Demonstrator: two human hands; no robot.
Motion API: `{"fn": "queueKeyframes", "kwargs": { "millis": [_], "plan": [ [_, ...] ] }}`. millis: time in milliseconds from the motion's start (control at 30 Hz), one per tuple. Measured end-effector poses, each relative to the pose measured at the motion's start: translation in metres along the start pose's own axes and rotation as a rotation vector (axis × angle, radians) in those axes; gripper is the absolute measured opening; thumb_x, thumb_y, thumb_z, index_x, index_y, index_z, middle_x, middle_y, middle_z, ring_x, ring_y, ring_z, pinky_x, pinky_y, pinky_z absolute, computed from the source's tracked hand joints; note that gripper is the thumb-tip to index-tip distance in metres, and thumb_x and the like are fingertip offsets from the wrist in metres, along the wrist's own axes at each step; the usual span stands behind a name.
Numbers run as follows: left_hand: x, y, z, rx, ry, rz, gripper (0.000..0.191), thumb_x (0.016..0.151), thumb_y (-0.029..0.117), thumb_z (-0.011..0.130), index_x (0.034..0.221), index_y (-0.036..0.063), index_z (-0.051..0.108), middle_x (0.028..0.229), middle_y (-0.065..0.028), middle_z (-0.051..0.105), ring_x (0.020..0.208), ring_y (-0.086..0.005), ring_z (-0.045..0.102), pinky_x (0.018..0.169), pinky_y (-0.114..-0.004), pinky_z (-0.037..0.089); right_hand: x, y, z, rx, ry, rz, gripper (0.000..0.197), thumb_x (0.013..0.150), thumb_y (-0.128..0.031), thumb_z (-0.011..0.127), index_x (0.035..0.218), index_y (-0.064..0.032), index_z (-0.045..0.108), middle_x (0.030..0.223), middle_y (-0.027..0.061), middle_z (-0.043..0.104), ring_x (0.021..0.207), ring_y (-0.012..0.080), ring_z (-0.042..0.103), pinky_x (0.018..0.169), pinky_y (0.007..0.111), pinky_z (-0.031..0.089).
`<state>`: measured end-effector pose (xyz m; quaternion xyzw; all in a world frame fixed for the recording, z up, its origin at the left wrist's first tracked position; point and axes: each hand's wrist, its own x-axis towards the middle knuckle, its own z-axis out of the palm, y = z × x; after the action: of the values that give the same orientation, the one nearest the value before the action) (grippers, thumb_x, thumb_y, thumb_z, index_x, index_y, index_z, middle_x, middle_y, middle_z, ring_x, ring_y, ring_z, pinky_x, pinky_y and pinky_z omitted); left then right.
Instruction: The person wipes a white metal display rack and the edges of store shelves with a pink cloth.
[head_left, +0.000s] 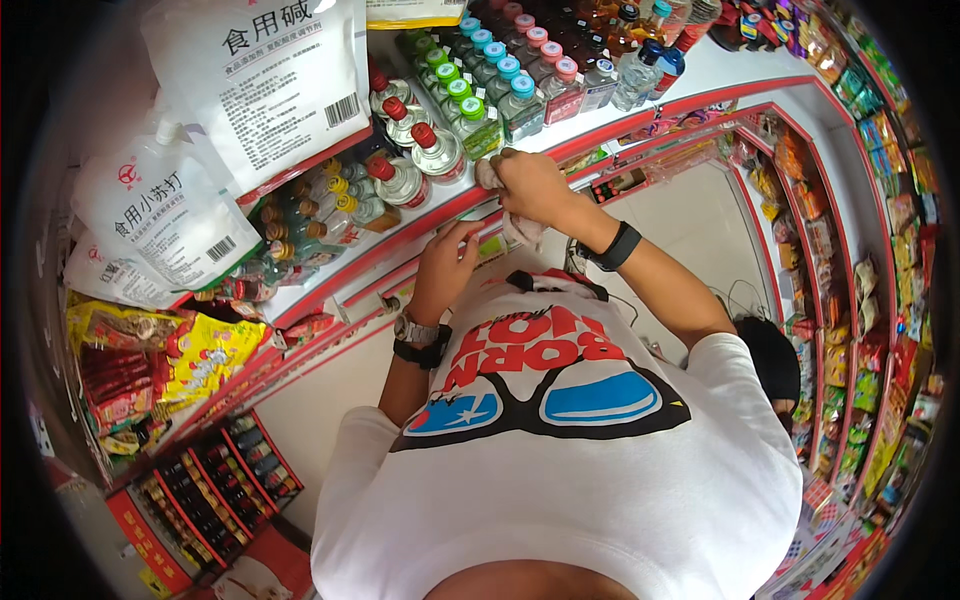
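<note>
My right hand (529, 187) grips a crumpled light cloth (523, 229) at the red front edge of a white shelf (360, 259); part of the cloth hangs below the fingers. To its left, my left hand (448, 262) is held just in front of the shelf edge with its fingers apart and nothing in it. Behind the hands, clear glass bottles with red caps (437, 154) stand beside small bottles with green caps (474, 124), blue caps (523, 105) and pink caps (564, 86). Small bottles with yellow caps (367, 202) are further left.
Large white printed pouches (285, 90) and yellow snack packets (206, 356) are at the left. Taller bottles (637, 75) stand towards the back right. Shelves of packaged snacks (832, 337) curve along the right. A person's dark-haired head (769, 360) shows behind my right shoulder. A rack of dark bottles (217, 487) stands lower left.
</note>
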<state>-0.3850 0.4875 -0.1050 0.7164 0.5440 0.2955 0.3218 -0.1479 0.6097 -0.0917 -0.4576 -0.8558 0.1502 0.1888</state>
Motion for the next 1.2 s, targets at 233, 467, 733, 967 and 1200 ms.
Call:
{"fn": "queueKeyframes", "kwargs": {
  "millis": [233,467,733,967,1200],
  "plan": [
    [-0.011,-0.008,-0.018,-0.011,-0.064,0.075,0.028,0.115,0.008,0.071,0.142,0.0033,0.079,0.131,-0.0203,0.083,0.113,-0.0382,0.083,0.091,-0.045,0.067,0.000,-0.022,0.013,-0.089,0.044,0.041,0.027,0.087,-0.017,0.088,0.107,-0.0006,0.080,0.110,0.0216,0.082,0.092,0.0448,0.084,0.079,0.055,0.069],
    [-0.029,-0.014,-0.016,-0.058,-0.045,0.024,0.027,0.117,0.009,0.070,0.142,0.0025,0.079,0.133,-0.0207,0.084,0.113,-0.0365,0.084,0.096,-0.045,0.066,-0.004,-0.010,0.000,-0.100,0.018,0.154,0.039,0.093,-0.030,0.089,0.118,-0.0025,0.077,0.116,0.0177,0.082,0.100,0.0434,0.083,0.083,0.056,0.067],
    [-0.030,-0.012,0.005,-0.055,-0.004,-0.068,0.026,0.118,0.010,0.070,0.141,0.0023,0.080,0.129,-0.0204,0.086,0.107,-0.0314,0.086,0.097,-0.042,0.066,-0.024,0.078,-0.052,-0.158,-0.020,0.215,0.038,0.095,-0.032,0.089,0.120,-0.0057,0.078,0.116,0.0188,0.084,0.103,0.0434,0.084,0.086,0.055,0.068],
    [0.005,0.027,0.045,-0.059,0.020,-0.143,0.028,0.121,0.015,0.069,0.141,0.0010,0.080,0.129,-0.0177,0.087,0.107,-0.0278,0.086,0.095,-0.042,0.066,-0.043,0.145,-0.087,-0.097,0.002,0.107,0.037,0.098,-0.027,0.086,0.126,-0.0047,0.077,0.123,0.0185,0.083,0.105,0.0430,0.084,0.086,0.056,0.068],
    [0.082,0.075,0.110,0.054,0.081,-0.038,0.026,0.119,0.015,0.070,0.139,0.0032,0.082,0.127,-0.0199,0.085,0.112,-0.0353,0.084,0.099,-0.043,0.067,-0.050,0.200,-0.098,-0.207,0.044,-0.021,0.038,0.092,-0.015,0.083,0.126,-0.0038,0.069,0.120,0.0167,0.073,0.095,0.0418,0.082,0.073,0.055,0.067]
  ]
}}
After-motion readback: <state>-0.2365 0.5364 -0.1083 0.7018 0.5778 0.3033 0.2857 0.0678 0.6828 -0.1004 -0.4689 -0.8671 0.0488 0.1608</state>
